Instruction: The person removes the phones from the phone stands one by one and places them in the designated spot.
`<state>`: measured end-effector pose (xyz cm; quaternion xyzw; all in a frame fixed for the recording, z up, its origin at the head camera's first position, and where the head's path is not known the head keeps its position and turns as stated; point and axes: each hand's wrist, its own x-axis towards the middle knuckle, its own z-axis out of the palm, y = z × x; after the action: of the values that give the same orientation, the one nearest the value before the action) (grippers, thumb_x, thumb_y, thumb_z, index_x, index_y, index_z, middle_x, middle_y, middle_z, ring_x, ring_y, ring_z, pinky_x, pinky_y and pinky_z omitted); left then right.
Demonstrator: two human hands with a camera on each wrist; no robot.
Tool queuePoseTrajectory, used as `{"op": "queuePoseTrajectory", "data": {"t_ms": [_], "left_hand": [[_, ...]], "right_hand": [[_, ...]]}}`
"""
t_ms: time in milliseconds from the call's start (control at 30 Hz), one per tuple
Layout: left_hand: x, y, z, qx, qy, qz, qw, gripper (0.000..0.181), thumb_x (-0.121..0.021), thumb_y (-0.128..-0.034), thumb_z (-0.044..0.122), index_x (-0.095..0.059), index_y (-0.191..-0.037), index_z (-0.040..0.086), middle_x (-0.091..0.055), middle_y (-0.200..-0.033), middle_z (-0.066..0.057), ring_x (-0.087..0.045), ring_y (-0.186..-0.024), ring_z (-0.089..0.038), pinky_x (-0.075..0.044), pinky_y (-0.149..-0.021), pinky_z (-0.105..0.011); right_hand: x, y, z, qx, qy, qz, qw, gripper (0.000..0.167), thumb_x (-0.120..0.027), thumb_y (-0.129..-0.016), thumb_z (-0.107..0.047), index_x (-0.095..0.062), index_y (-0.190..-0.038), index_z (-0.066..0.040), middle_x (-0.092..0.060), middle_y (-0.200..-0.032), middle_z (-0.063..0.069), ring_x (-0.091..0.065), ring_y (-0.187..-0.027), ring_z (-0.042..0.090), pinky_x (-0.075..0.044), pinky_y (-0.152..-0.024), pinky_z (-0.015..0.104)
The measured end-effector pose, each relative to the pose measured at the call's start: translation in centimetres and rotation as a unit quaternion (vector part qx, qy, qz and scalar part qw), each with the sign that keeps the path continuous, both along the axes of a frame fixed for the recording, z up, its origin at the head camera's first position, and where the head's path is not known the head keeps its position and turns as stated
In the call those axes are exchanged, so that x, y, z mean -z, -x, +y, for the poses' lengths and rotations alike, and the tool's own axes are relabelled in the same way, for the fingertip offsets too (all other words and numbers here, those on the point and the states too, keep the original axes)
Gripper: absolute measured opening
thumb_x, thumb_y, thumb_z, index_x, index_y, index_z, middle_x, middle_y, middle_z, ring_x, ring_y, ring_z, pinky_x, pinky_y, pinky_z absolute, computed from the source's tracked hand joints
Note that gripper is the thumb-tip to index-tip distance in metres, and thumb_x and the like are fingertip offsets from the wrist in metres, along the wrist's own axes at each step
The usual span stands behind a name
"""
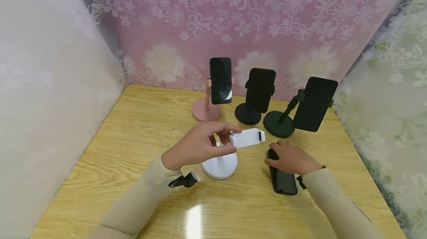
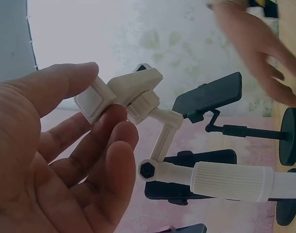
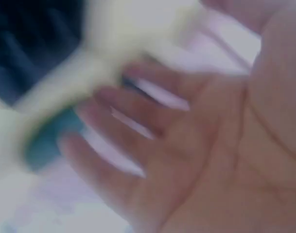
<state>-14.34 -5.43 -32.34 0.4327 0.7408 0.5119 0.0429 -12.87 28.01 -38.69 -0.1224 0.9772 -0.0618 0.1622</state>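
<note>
My left hand (image 1: 197, 142) pinches one end of the clamp (image 1: 247, 138) of a white phone stand. Its round base (image 1: 220, 168) rests on the table under that hand. From the left wrist view, thumb and fingertips hold the clamp's end piece (image 2: 95, 101), and the hinged arm (image 2: 166, 141) leads to a ribbed post (image 2: 231, 181). My right hand (image 1: 295, 157) hovers over or touches a black phone (image 1: 283, 181) lying flat; contact is hard to tell. In the blurred right wrist view the right hand's fingers (image 3: 123, 126) are spread and loosely extended, gripping nothing.
Behind stand a pink stand (image 1: 201, 110), a black stand (image 1: 247, 115) and a dark green stand (image 1: 277, 126), each bearing a phone. Floral curtains (image 1: 253, 20) enclose the wooden table (image 1: 133, 120) at the back and right; a pale wall (image 1: 50, 83) is at left.
</note>
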Motion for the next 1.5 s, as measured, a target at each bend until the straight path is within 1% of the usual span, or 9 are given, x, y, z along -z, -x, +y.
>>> {"op": "queuePoseTrajectory", "data": {"t_ms": [67,167,300,400,533,700,800,1033,1500], "left_hand": [[0.1,0.0,0.0,-0.004,0.001,0.003,1.0000,0.040,-0.081,-0.0928,0.024,-0.069,-0.131,0.018,-0.068,-0.095,0.011,-0.063,-0.086,-0.007,-0.056,-0.065,-0.029],[0.3,0.0,0.0,-0.006,-0.003,0.006,1.0000,0.038,-0.081,-0.0922,0.023,-0.070,-0.128,0.018,-0.069,-0.095,0.011,-0.065,-0.084,-0.006,-0.055,-0.063,-0.029],[0.4,0.1,0.1,0.001,-0.011,0.004,0.9999,0.034,-0.082,-0.0916,0.020,-0.072,-0.124,0.017,-0.070,-0.096,0.011,-0.067,-0.081,-0.006,-0.054,-0.060,-0.029],[0.4,0.2,0.2,0.004,-0.017,0.006,0.9998,0.032,-0.082,-0.0910,0.017,-0.073,-0.121,0.015,-0.070,-0.096,0.011,-0.067,-0.079,-0.006,-0.054,-0.059,-0.029],[0.5,0.4,0.4,0.008,-0.020,0.011,0.9997,0.030,-0.081,-0.0912,0.015,-0.072,-0.119,0.014,-0.071,-0.095,0.012,-0.067,-0.078,-0.005,-0.054,-0.057,-0.029],[0.6,0.5,0.6,0.010,-0.020,0.007,0.9997,0.030,-0.081,-0.0905,0.015,-0.072,-0.119,0.013,-0.070,-0.093,0.011,-0.067,-0.077,-0.006,-0.053,-0.057,-0.029],[0.6,0.5,0.6,0.010,-0.018,0.004,0.9998,0.030,-0.081,-0.0904,0.015,-0.072,-0.119,0.013,-0.069,-0.091,0.011,-0.066,-0.077,-0.006,-0.053,-0.057,-0.029],[0.5,0.3,0.5,0.004,-0.013,0.008,0.9999,0.032,-0.081,-0.0907,0.015,-0.071,-0.121,0.014,-0.068,-0.091,0.012,-0.066,-0.075,-0.006,-0.053,-0.057,-0.028],[0.7,-0.1,0.9,-0.029,0.024,-0.039,0.9985,0.046,-0.082,-0.0905,0.027,-0.056,-0.127,0.018,-0.064,-0.103,0.007,-0.066,-0.086,-0.005,-0.054,-0.067,-0.030]], "right_hand": [[-3.2,-0.7,-1.2,-0.016,0.035,0.008,0.9992,0.061,-0.064,-0.101,-0.049,-0.058,-0.140,-0.003,-0.062,-0.135,0.020,-0.061,-0.122,0.041,-0.051,-0.097,0.058],[-7.4,-1.8,-2.9,-0.043,0.084,0.101,0.9904,0.044,-0.064,-0.103,-0.041,-0.063,-0.135,-0.010,-0.068,-0.126,0.009,-0.068,-0.110,0.029,-0.057,-0.087,0.051],[-10.8,-3.4,-4.6,-0.093,0.110,0.305,0.9414,0.025,-0.072,-0.098,-0.026,-0.071,-0.120,-0.014,-0.072,-0.110,0.001,-0.070,-0.086,0.016,-0.057,-0.066,0.039],[-11.9,-4.4,-5.9,-0.121,0.152,0.401,0.8954,0.019,-0.073,-0.094,-0.017,-0.074,-0.113,-0.012,-0.073,-0.104,0.001,-0.065,-0.077,0.013,-0.052,-0.057,0.034],[-11.7,-5.3,-7.3,-0.132,0.222,0.461,0.8493,0.022,-0.063,-0.097,-0.020,-0.075,-0.110,-0.007,-0.072,-0.103,0.007,-0.064,-0.080,0.019,-0.049,-0.057,0.032],[-10.5,-5.3,-7.9,-0.149,0.265,0.489,0.8177,0.034,-0.051,-0.105,-0.027,-0.076,-0.104,-0.004,-0.072,-0.100,0.008,-0.064,-0.082,0.021,-0.046,-0.057,0.024],[-10.0,-5.0,-7.7,-0.150,0.268,0.481,0.8214,0.035,-0.049,-0.107,-0.026,-0.076,-0.104,-0.004,-0.072,-0.101,0.007,-0.062,-0.082,0.020,-0.045,-0.058,0.023],[-9.6,-4.4,-7.2,-0.119,0.243,0.449,0.8516,0.023,-0.059,-0.098,-0.017,-0.075,-0.110,-0.005,-0.071,-0.107,0.008,-0.065,-0.093,0.022,-0.054,-0.067,0.033],[-9.7,-4.9,-6.3,-0.045,0.311,0.438,0.8425,0.034,-0.073,-0.087,-0.001,-0.068,-0.121,-0.002,-0.070,-0.113,0.011,-0.067,-0.094,0.025,-0.043,-0.093,0.009]]}}
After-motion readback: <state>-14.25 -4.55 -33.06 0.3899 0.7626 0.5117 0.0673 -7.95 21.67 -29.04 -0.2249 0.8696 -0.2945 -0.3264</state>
